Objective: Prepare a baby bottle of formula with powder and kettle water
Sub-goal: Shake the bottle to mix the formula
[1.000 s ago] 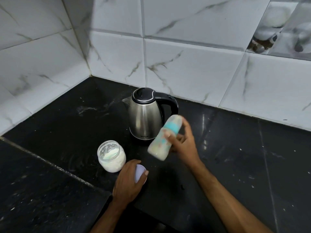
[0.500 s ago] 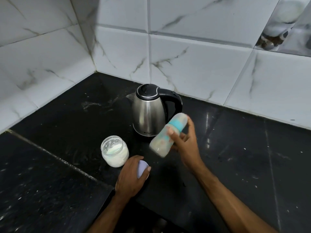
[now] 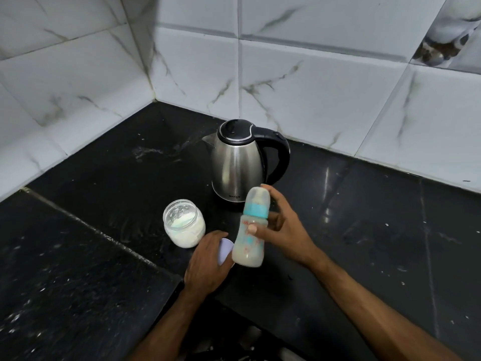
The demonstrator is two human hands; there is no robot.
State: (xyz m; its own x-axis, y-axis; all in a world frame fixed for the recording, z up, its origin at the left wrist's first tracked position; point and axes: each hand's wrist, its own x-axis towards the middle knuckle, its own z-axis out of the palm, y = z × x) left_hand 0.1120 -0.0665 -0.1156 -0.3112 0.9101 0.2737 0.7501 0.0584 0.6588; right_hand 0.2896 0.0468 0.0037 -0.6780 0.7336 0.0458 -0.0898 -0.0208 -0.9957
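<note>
My right hand [image 3: 283,227] grips a baby bottle [image 3: 251,230] with a teal collar and teat on, nearly upright above the counter, milky liquid inside. My left hand [image 3: 205,264] rests on the counter, closed over a pale lilac lid [image 3: 225,251]. An open glass jar of white powder [image 3: 183,222] stands just left of both hands. A steel kettle [image 3: 235,162] with black lid and handle stands behind the bottle.
The black stone counter [image 3: 364,230] runs into a corner of white marble-look wall tiles [image 3: 299,82]. A seam in the counter [image 3: 91,227] runs diagonally at the left. The counter's front edge drops off below my arms.
The bottle has swung from tilted to nearly upright and come lower and closer to my left hand. The view has shifted a little. My left hand stays on the lid.
</note>
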